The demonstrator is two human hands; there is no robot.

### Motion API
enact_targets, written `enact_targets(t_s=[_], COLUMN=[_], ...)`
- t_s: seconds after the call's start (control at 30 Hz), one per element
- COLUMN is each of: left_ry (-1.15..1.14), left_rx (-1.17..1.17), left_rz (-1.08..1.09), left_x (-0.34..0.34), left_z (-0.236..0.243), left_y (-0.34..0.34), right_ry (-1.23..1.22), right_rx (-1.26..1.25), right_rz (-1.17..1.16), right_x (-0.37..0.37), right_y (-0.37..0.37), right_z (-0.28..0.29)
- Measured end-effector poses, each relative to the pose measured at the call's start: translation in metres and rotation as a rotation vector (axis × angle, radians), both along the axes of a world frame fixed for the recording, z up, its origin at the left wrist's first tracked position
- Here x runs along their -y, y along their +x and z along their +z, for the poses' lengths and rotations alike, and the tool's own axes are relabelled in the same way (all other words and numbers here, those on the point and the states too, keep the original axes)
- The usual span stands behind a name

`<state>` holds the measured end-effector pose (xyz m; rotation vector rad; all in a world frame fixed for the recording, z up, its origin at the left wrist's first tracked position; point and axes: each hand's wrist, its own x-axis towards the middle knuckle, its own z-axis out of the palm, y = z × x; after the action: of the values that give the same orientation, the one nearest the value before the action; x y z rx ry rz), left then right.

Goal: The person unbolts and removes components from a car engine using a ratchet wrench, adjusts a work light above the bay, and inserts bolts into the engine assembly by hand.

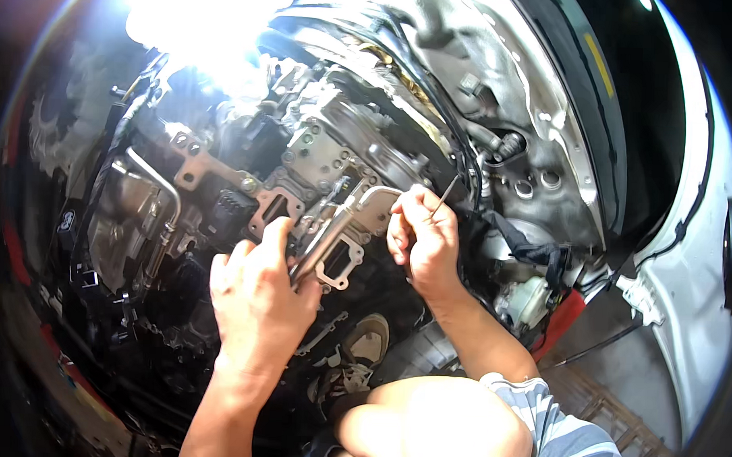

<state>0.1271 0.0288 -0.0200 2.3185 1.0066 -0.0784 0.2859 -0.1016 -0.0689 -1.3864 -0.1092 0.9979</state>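
My left hand (259, 297) is curled around the lower end of a straight metal pipe (325, 241), which slants up and to the right over the engine. From the pipe's upper end, a pale bent tube (377, 193) curves toward my right hand (425, 234). That hand is closed in a pinch, with a thin pointed rod (445, 196) sticking up past its fingers; the rod's lower part is hidden. Beneath the pipe, a flat gasket-like plate (340, 264) with a rectangular opening shows. A similar flange (276, 209) lies just above my left fingers.
The opened engine (316, 150) fills the middle, with a bent metal line (162, 181) at left. Black hoses and wiring (447, 110) run along the right side, near a pale reservoir (529, 303). A bright lamp (204, 21) glares at top left. My shoe (368, 341) is below.
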Motion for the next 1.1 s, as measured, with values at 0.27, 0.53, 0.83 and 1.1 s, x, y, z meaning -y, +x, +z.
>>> enact_targets(t_s=[0.27, 0.53, 0.83, 1.1], left_ry=[-0.17, -0.216, -0.321, -0.298], left_rx=[-0.142, -0.205, -0.181, -0.065], left_rz=[-0.014, -0.012, 0.028, 0.026], left_x=[-0.005, -0.01, -0.006, -0.023], left_z=[0.002, 0.006, 0.008, 0.006], left_y=[0.01, 0.008, 0.021, -0.015], right_ry=[-0.283, -0.562, -0.521, -0.396], right_rx=[0.721, 1.35, 1.055, 0.983], right_rz=[0.014, 0.439, 0.318, 0.19], right_x=[0.025, 0.009, 0.021, 0.006], right_y=[-0.028, 0.033, 0.041, 0.004], right_z=[-0.022, -0.004, -0.003, 0.024])
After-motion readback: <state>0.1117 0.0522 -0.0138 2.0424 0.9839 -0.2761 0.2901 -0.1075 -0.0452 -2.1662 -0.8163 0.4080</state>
